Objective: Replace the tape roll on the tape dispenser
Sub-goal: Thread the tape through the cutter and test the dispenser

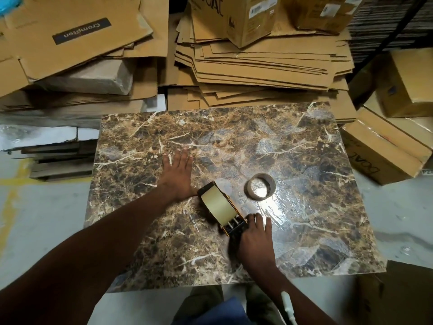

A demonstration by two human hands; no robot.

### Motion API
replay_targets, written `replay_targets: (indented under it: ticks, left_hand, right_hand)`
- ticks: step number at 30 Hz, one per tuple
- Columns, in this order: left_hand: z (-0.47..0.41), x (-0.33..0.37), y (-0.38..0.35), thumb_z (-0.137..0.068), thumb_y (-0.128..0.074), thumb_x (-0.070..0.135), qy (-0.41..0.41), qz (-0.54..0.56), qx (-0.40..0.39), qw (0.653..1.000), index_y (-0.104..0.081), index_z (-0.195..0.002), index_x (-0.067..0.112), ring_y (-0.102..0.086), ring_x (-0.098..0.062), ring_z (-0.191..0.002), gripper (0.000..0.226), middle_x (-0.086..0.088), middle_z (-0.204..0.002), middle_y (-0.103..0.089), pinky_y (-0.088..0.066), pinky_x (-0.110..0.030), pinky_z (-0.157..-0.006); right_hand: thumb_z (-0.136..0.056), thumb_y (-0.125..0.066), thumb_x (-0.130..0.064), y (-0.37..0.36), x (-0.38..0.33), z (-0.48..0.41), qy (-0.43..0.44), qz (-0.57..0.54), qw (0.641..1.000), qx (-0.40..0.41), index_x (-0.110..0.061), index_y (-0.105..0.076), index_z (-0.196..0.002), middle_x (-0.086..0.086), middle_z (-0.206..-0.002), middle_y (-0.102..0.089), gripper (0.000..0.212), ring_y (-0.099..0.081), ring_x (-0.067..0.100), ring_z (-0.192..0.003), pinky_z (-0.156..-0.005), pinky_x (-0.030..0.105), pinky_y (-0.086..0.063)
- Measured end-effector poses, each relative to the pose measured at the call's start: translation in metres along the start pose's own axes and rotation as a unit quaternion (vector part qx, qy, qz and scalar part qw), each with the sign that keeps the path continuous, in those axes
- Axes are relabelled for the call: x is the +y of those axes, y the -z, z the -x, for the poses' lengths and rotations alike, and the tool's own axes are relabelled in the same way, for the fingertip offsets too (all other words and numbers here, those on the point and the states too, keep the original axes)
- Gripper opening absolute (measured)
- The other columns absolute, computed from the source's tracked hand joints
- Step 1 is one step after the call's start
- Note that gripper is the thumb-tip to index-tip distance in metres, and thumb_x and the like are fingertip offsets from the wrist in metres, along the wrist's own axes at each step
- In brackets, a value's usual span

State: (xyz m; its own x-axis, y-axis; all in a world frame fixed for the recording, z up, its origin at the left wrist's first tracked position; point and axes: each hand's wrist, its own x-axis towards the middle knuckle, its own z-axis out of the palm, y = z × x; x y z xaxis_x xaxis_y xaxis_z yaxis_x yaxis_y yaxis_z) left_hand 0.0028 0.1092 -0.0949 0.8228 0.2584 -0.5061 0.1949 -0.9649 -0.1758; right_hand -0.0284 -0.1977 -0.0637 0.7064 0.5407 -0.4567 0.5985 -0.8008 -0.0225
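Tape dispenser point(222, 208) on bench point(304, 242), long axis diagonal, fresh roll point(216, 202) mounted. Right hand point(254, 240) grips handle end. Left hand point(179, 174) flat, empty, beside roll end. Empty core point(260, 186) just right.

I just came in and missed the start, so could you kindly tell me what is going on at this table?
A person is reloading a black and yellow tape dispenser on a brown marble-patterned table. A full cream-coloured tape roll sits in the dispenser. The right hand grips the dispenser's handle end, while the left hand rests flat on the table beside it. An empty brown cardboard tape core lies apart, just beyond the dispenser.
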Motion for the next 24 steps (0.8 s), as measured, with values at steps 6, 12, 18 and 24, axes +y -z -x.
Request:
replay_targets:
  ticks: [6, 12, 18, 24]
  left_hand:
    - [0.005, 0.004, 0.010, -0.079, -0.018, 0.101, -0.020, -0.008, 0.029, 0.999, 0.001, -0.165, 0.004, 0.010, -0.040, -0.162, 0.132, -0.022, -0.173, 0.014, 0.005, -0.071, -0.126]
    - [0.025, 0.036, -0.004, -0.096, -0.059, 0.060, -0.071, 0.043, 0.011, 0.996, -0.008, -0.168, 0.008, -0.002, -0.032, -0.165, 0.103, -0.014, -0.178, 0.002, -0.005, -0.057, -0.132]
    - [0.033, 0.047, -0.009, -0.097, -0.062, 0.050, -0.046, 0.095, 0.003, 0.994, 0.003, -0.168, 0.007, 0.007, -0.031, -0.165, 0.106, -0.011, -0.177, 0.011, -0.003, -0.055, -0.133]
    - [0.035, 0.048, -0.007, -0.097, -0.061, 0.049, -0.036, 0.096, 0.009, 0.995, 0.007, -0.168, 0.009, 0.012, -0.033, -0.164, 0.107, -0.015, -0.176, 0.015, 0.001, -0.055, -0.132]
  right_hand:
    - [-0.081, -0.021, -0.031, -0.008, 0.007, 0.019, -0.004, -0.012, 1.000, 0.000, -0.005, -0.073, -0.091, 0.019, -0.104, -0.059, 0.059, -0.050, 0.038, -0.105, -0.100, 0.058, -0.036]
    - [-0.081, -0.051, -0.022, -0.009, 0.012, 0.025, -0.018, 0.005, 1.000, -0.012, -0.011, -0.070, -0.079, 0.013, -0.090, -0.057, 0.021, -0.050, 0.031, -0.089, -0.078, 0.046, -0.041]
    - [-0.089, -0.049, -0.020, -0.006, 0.017, 0.027, -0.001, -0.045, 0.998, -0.054, -0.010, -0.067, -0.099, 0.012, -0.103, -0.056, 0.022, -0.060, 0.028, -0.081, -0.070, 0.037, -0.041]
    - [-0.091, -0.060, -0.024, 0.003, 0.013, 0.022, -0.046, -0.154, 0.985, -0.062, -0.008, -0.058, -0.111, 0.011, -0.114, -0.053, 0.026, -0.069, 0.027, -0.087, -0.074, 0.037, -0.056]
